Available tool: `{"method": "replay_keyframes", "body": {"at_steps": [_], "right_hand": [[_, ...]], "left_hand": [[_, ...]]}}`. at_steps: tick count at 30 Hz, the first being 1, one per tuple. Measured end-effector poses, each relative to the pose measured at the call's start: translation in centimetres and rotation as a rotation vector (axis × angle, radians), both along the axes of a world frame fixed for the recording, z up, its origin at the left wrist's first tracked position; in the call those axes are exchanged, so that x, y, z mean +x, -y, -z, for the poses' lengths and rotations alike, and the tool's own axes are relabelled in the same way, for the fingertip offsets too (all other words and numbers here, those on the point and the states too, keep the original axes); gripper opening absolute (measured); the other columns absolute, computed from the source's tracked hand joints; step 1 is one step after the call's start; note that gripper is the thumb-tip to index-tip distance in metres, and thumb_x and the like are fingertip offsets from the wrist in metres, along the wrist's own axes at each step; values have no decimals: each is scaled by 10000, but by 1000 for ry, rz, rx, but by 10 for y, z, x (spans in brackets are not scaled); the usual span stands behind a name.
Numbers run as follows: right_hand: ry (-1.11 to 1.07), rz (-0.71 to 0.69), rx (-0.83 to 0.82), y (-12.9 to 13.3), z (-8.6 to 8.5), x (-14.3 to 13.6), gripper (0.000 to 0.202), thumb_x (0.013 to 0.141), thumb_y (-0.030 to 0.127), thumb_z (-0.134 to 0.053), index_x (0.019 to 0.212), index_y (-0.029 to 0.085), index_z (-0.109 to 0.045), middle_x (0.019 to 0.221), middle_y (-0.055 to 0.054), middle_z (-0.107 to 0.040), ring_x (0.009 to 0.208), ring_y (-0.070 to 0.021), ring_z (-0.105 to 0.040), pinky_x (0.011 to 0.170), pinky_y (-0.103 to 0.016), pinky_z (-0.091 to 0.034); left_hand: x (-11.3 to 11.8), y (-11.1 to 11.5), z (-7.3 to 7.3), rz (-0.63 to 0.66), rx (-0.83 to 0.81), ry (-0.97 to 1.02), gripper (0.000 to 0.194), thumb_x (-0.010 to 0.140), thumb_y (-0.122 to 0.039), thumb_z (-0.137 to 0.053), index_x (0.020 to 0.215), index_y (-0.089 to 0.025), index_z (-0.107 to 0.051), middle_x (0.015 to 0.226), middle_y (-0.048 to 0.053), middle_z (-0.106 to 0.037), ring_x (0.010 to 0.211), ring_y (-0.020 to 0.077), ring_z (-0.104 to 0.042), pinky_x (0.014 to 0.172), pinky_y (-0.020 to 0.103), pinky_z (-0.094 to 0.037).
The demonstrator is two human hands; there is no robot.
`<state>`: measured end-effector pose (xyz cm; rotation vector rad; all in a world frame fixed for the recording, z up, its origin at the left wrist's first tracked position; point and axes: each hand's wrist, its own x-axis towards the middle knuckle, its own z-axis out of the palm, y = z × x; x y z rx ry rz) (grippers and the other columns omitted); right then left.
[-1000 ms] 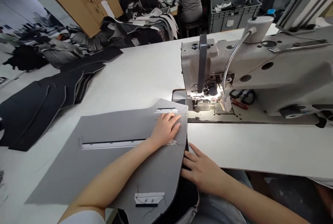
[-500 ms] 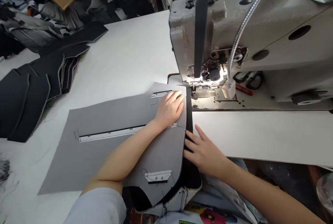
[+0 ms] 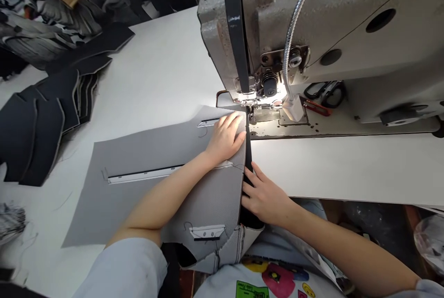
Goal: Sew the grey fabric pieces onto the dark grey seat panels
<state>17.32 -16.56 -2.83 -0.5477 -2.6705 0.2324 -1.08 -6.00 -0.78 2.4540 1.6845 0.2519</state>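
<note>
The person's left hand (image 3: 225, 137) is lying open, palm down, on the grey panel (image 3: 211, 196), its fingers pointing towards the sewing machine (image 3: 347, 21); the panel is spreading out beneath that hand and forearm, reaching well to the left across the white table (image 3: 163, 62); a long white strip (image 3: 142, 176) is passing under the forearm, a short upper strip (image 3: 206, 123) is showing just left of the fingers, and a lower strip (image 3: 207, 232) is sitting on the body side of the hand; the right hand (image 3: 265, 196) is resting at the panel's right edge, nearer the body than the left, its fingertips meeting that edge beside a dark layer (image 3: 248, 219) and its thumb standing apart; from where I'm standing I cannot tell whether those fingers are pinching anything; a pale stitched band (image 3: 229, 249) is curving below the right hand, towards the body; ahead and to the right of the left hand, a lamp head (image 3: 293, 108) is hanging near the lit needle area; farther right, scissors (image 3: 335, 94) are lying beside a red tool (image 3: 318, 108); well to the left of both hands, dark cut pieces (image 3: 45, 118) are overlapping on the table.
</note>
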Motion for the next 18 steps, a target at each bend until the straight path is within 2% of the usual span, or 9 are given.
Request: {"method": "replay_keyframes", "body": {"at_steps": [3, 10, 18], "right_hand": [[-26, 27, 12, 3, 3, -1, 204, 914, 181, -553, 1024, 169, -724, 1114, -126, -664, 1279, -361, -495, 1107, -613, -356], [-46, 49, 22, 10, 4, -2, 207, 920, 202, -560, 1035, 159, -726, 1086, -135, -676, 1240, -356, -529, 1086, -625, -375], [-39, 56, 28, 3, 0, 2, 169, 905, 226, -594, 970, 193, -747, 1067, -105, -691, 1217, -349, -551, 1075, -601, -419]], "left_hand": [[0, 1, 3, 10, 38, 31, 491, 976, -335, -330, 1352, -92, -532, 1455, 132, -491, 1291, 281, -429, 1116, 440, -324], [7, 1, 2, 35, 22, 26, 514, 962, -307, -344, 1387, -68, -506, 1442, 130, -513, 1210, 283, -477, 1091, 437, -346], [17, -3, -4, -18, -15, -45, 502, 960, -285, -331, 1403, -132, -512, 1503, 118, -438, 1312, 316, -394, 1078, 479, -346]]}}
